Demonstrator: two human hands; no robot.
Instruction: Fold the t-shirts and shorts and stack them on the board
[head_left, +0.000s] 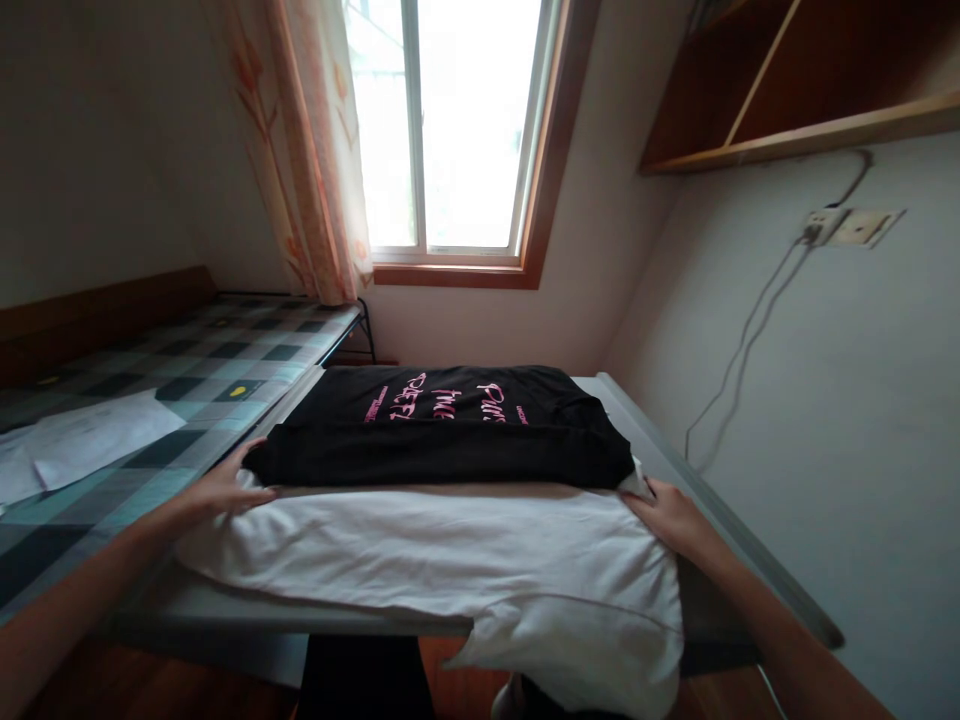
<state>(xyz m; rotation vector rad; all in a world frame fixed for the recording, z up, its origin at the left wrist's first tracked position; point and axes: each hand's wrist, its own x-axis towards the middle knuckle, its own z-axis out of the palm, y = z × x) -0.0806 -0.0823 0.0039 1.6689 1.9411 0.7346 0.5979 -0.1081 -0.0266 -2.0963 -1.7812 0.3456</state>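
Observation:
A black garment with pink lettering lies across the table, its near part folded over in a thick band. In front of it a white garment is spread out, and its near right part hangs over the table's front edge. My left hand pinches the fabric at the left end, where black and white meet. At the right end my right hand grips a white edge beside the black band, fingers closed. Some fingers of both hands are hidden by the cloth.
To the left is a bed with a checked mattress and white papers on it. A curtain hangs by the window. On the right wall are a shelf and a socket with a dangling cable.

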